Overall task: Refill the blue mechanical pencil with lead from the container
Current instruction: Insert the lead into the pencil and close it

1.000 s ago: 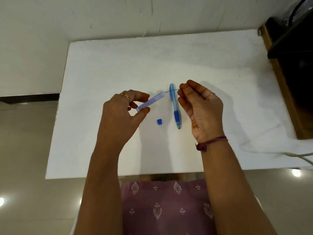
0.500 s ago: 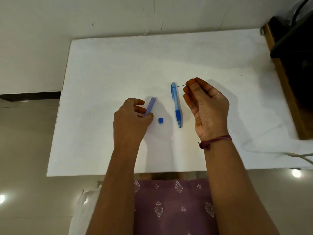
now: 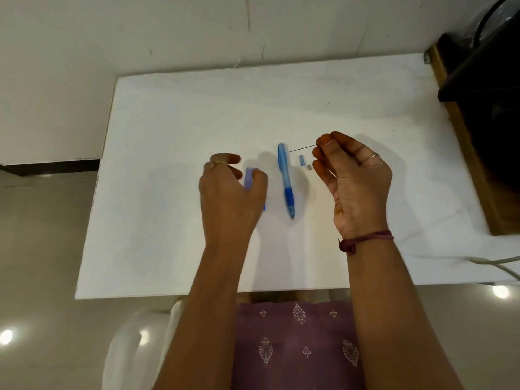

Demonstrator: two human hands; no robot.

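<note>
The blue mechanical pencil (image 3: 285, 182) lies on the white table (image 3: 168, 136), tip toward me. My right hand (image 3: 351, 181) pinches a thin dark lead (image 3: 302, 148) between thumb and forefinger, just right of the pencil's far end. My left hand (image 3: 233, 192) is low over the table, left of the pencil, with the pale purple lead container (image 3: 249, 178) between thumb and fingers. A small blue cap (image 3: 264, 207) peeks out under that hand. The pencil's blue end cap (image 3: 302, 160) and a small grey eraser (image 3: 309, 166) lie between pencil and right hand.
A dark wooden cabinet (image 3: 484, 136) stands along the table's right side. A white cable (image 3: 495, 261) runs off the table's right front corner. A wall is behind the table's far edge.
My left hand has lowered the lead container from mid-air to the table. My right hand has drawn the lead away and moved right, uncovering the end cap and eraser.
</note>
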